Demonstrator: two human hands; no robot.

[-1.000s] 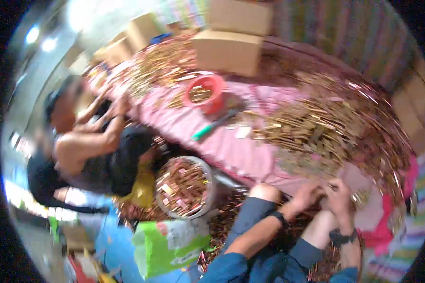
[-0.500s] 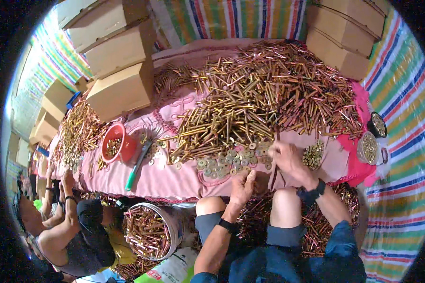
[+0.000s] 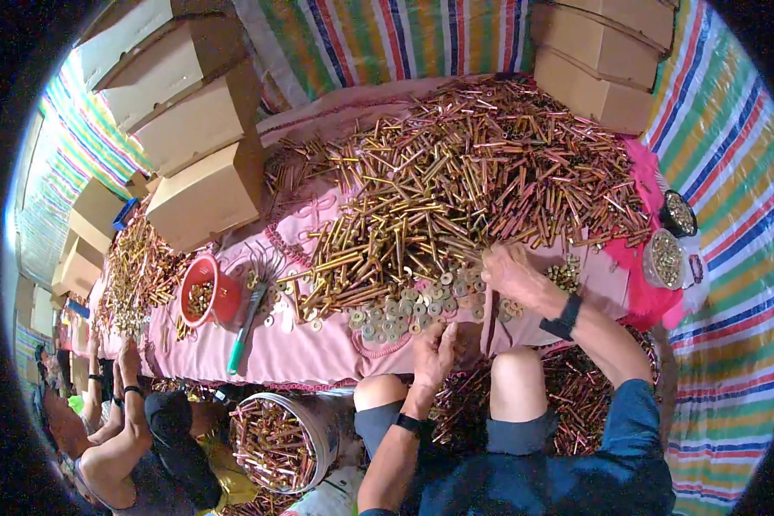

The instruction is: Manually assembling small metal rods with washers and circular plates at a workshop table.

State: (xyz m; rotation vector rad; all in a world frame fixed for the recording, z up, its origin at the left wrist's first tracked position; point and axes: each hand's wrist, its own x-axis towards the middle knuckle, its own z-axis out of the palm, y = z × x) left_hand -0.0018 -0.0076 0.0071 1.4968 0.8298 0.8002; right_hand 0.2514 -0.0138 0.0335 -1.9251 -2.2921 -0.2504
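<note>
A big heap of brass-coloured metal bolts (image 3: 421, 215) covers the pink cloth in front of me. Flat round washers (image 3: 393, 320) are spread along its near edge. My left hand (image 3: 435, 354) is closed just below the washers, thumb pressed to the fingers; anything inside is hidden. At the right end of the washers, where they meet the bolts, my right hand (image 3: 518, 273) has its fingers bent together and pointing left. Whatever its fingertips grip cannot be made out. Small nuts (image 3: 564, 273) lie in a pile just right of that hand.
A red cup (image 3: 211, 292) of small parts and a green-handled tool (image 3: 242, 331) lie left. Two small tubs (image 3: 665, 258) stand right. Cardboard boxes (image 3: 206, 196) are stacked behind. Below the table edge stands a bucket (image 3: 320, 443) of bolts. Another person (image 3: 116, 451) works at far left.
The whole view has shifted slightly. My right hand, blurred before, shows more sharply, its fingers at the bolts' near edge. My left hand stays closed below the washers.
</note>
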